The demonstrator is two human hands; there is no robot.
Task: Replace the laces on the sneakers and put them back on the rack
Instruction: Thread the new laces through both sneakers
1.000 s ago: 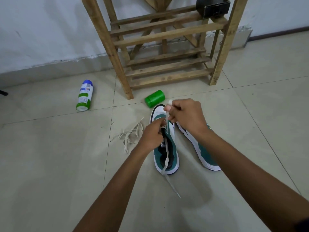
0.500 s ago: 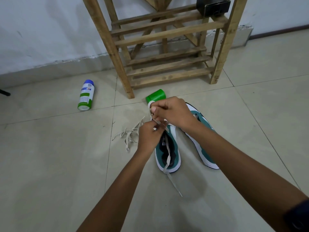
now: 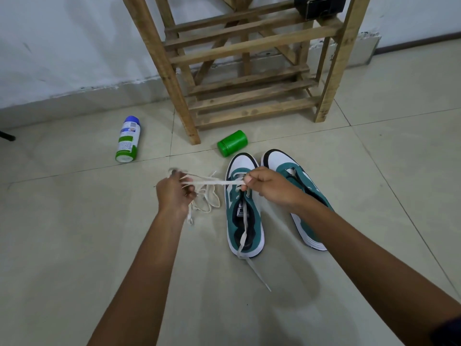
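Note:
Two green-and-white sneakers stand side by side on the tiled floor, toes toward the wooden rack (image 3: 249, 46). A white lace (image 3: 212, 183) runs taut from the front eyelets of the left sneaker (image 3: 243, 211) out to the left. My left hand (image 3: 174, 193) is shut on the far end of that stretch. My right hand (image 3: 269, 187) pinches the lace over the sneaker's front eyelets. The lace's other end trails back through the shoe opening and onto the floor. The right sneaker (image 3: 296, 193) lies partly under my right forearm.
A loose pile of off-white lace (image 3: 207, 199) lies on the floor under my left hand. A green jar (image 3: 232, 143) lies on its side by the rack's front leg. A spray can (image 3: 127, 139) lies further left. A black box (image 3: 319, 6) sits on the rack.
My left hand has pulled away to the left, drawing the lace taut sideways. My right hand has dropped lower onto the left sneaker's eyelets, uncovering both toe caps.

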